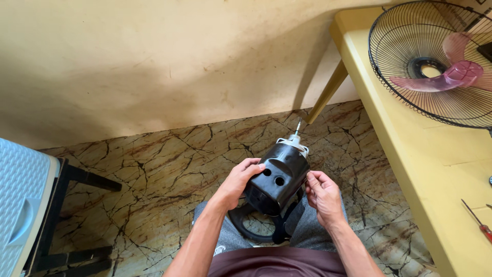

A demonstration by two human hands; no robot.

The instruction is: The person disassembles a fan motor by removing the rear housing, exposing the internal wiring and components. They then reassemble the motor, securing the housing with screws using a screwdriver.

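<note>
I hold a black fan motor housing (281,174) over my lap, its metal shaft (297,126) and white front pointing away toward the wall. My left hand (239,180) grips the housing's left side, fingers resting by two round holes. My right hand (323,194) pinches at the housing's right edge with fingertips together; whether a small part sits between them cannot be told. A black cable (251,228) loops under the motor across my knees.
A yellow table (410,138) stands to the right, carrying a black wire fan guard (405,77) with a pink blade (451,74) inside and a red-handled screwdriver (479,223). A pale blue seat on a dark frame (25,200) sits at left. Marbled floor below, beige wall ahead.
</note>
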